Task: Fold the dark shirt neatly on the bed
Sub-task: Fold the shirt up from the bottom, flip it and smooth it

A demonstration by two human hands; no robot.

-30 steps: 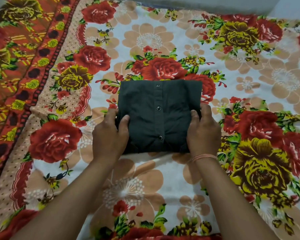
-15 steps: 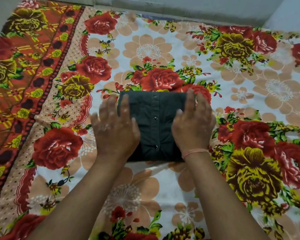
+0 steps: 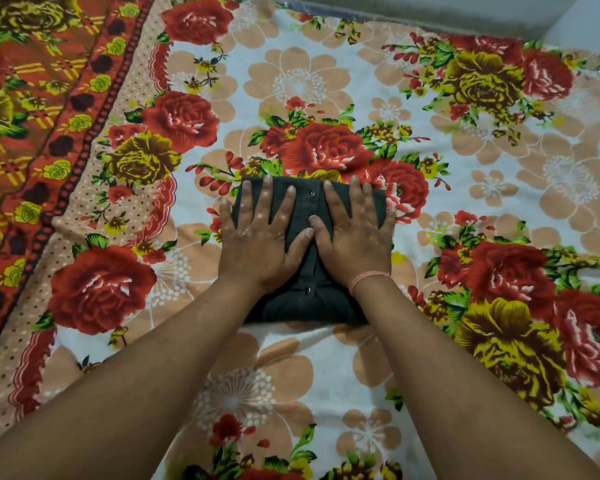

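The bed (image 3: 430, 209) fills almost the whole view. It is covered by a bright sheet with big red and yellow roses and pale peach flowers. A wide red and orange border (image 3: 32, 133) runs down the person's left side.

The dark shirt (image 3: 309, 299) lies in the middle of the bed, on top of the flowers. It is already folded into a small, thick block. Its edges look mostly straight, and no sleeve or loose flap sticks out. The strip of buttons runs up the middle of the top face. Two small buttons show, one button (image 3: 311, 193) near the far edge and one button (image 3: 306, 290) near the close edge.

The left hand (image 3: 260, 244) lies flat on the left half of the shirt. The right hand (image 3: 355, 240) lies flat on the right half. Both hands are spread wide, with palms down and fingers apart, and they hold nothing. The two thumbs touch in the middle, just beside the button strip. A thin pink thread (image 3: 368, 277) goes around the right wrist.

The job looks almost done. The folding seems finished, and the hands look like they are pressing the block flat. The close part of the shirt has a few soft wrinkles and looks a bit puffy. What may be left is to smooth that part and lift the hands away.
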